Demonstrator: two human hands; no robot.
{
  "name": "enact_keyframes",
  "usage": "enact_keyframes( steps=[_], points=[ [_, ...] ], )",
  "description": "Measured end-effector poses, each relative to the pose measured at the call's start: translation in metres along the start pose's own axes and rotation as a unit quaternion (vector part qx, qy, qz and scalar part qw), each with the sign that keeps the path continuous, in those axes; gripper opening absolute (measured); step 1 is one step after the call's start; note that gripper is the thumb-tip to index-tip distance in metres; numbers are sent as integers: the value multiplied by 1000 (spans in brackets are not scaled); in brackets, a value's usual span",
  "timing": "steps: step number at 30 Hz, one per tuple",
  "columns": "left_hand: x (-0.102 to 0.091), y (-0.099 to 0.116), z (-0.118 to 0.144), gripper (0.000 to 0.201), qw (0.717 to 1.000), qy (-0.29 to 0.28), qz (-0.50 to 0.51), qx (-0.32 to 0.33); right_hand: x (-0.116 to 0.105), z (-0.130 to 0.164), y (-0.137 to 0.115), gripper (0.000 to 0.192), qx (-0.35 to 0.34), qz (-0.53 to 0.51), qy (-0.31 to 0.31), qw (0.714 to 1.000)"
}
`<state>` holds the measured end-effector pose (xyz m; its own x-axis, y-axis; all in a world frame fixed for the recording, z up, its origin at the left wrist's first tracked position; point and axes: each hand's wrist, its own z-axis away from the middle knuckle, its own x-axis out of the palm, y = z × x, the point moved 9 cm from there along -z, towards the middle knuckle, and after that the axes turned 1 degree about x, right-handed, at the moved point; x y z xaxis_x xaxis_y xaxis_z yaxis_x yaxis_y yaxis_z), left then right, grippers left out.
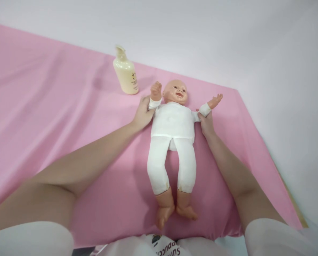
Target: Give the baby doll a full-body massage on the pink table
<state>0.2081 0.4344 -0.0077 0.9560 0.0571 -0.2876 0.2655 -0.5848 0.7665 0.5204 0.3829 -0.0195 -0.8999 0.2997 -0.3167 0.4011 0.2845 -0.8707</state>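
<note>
Bright, even light washes over the scene, with only soft shadows beside the doll (172,142) and bottle (126,72). Wide-lens distortion bends the edges, and focus softens slightly toward the corners.

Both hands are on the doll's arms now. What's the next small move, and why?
Probably lift both of the doll's arms slightly off the pink sheet. The left hand grips the arm at the cuff with the fist raised, and the right hand pinches the other sleeve at the wrist, so both holds look set. The doll lies flat on its back; the lotion bottle stands apart, untouched.
</note>
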Motion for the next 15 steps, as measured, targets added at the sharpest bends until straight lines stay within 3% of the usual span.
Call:
enact_keyframes(
  steps=[3, 7, 10, 15],
  points=[
    [7, 15, 2, 34, 998, -49, -34, 30, 2, 2, 2, 77, 26, -21, 7, 999],
    [21, 26, 6, 49, 987, -139, -54, 63, 11, 7, -14, 48, -22, 22, -24, 999],
    [22, 26, 6, 55, 985, -149, -63, 66, 20, 11, -26, 38, -66, 58, -65, 994],
    [21, 23, 6, 55, 984, -150, -70, 57, 20, 11, -27, 43, -77, 68, -71, 992]
  ],
)
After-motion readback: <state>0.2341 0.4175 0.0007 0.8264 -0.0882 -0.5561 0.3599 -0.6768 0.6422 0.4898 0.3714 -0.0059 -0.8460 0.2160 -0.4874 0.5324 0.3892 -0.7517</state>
